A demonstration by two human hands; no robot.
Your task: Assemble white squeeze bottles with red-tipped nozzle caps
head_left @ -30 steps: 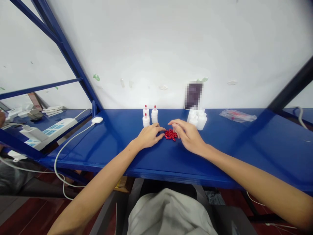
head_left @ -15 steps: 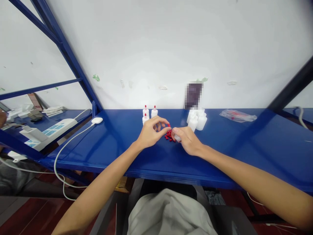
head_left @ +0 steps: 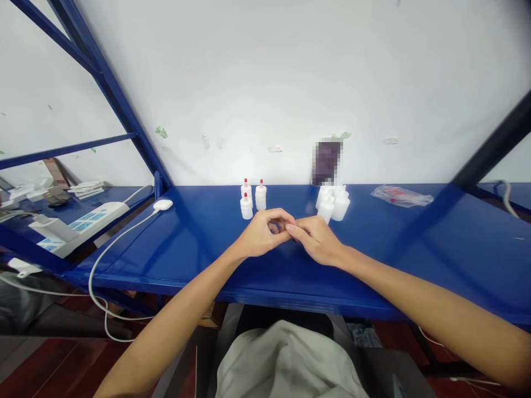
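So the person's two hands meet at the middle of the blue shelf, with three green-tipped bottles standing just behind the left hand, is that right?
Not quite: the tips are red, not green. The head view shows the three small white bottles with red tips standing just behind the left hand, which meets the right hand at the middle of the blue shelf.

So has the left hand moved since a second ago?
Yes. The left hand has lifted off the blue shelf and shifted rightwards, away from the capped bottles, to meet the right hand.
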